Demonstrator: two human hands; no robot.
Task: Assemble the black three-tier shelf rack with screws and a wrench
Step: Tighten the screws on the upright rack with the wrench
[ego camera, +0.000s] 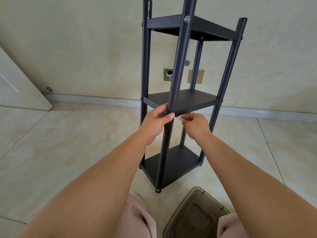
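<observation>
Left hand wrapped round the near front post of the black metal three-tier shelf rack, fingers curled behind the tube and thumb across its front, right at the middle shelf's near corner. Right hand just beside it, fingers pinched together on a small flat silver wrench reaching toward that same joint. Rack upright on pale floor tiles, beyond a brown translucent plastic bin.

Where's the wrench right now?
In the head view, the wrench is a small silver strip pinched in the right hand, just right of the front post at the middle shelf, beside the left hand.
</observation>
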